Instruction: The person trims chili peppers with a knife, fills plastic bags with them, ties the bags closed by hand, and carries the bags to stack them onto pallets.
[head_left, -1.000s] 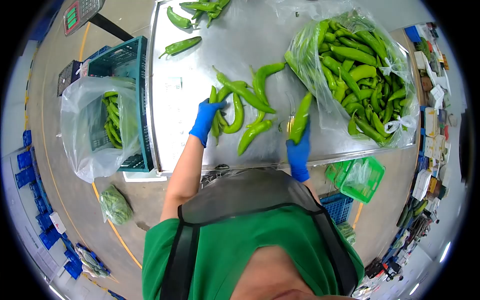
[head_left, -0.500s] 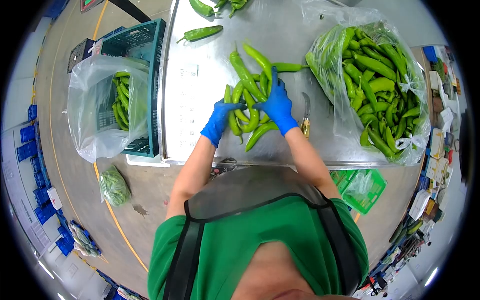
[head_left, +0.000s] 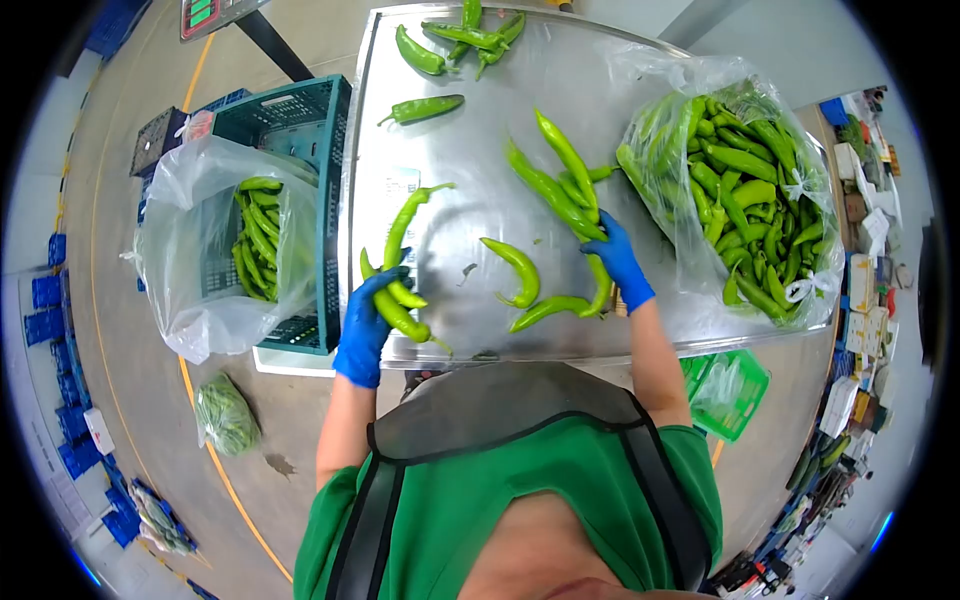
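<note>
Both hands wear blue gloves. My left hand [head_left: 367,322] is closed around green peppers [head_left: 398,315] at the near left of the metal table [head_left: 460,330]; another long pepper [head_left: 404,222] touches them from above. My right hand [head_left: 617,262] has its fingers wrapped over the lower ends of several long peppers [head_left: 550,182], right of the table's middle. Below it a curved pepper [head_left: 548,310] lies on the metal. Between the hands rests one more curved pepper [head_left: 518,268]. Part of a knife handle [head_left: 622,302] shows beside my right hand.
A clear bag full of peppers [head_left: 740,190] stands on the table's right. At the left, a dark green crate [head_left: 337,200] holds an open bag with peppers [head_left: 258,235]. Several peppers [head_left: 465,38] lie at the table's far left. A green basket [head_left: 735,400] is below the table's right edge.
My hands have moved apart, the left one toward the near left with peppers, the right one to the right with others. The pile between them is spread out. The right hand's pepper from a second ago was released.
</note>
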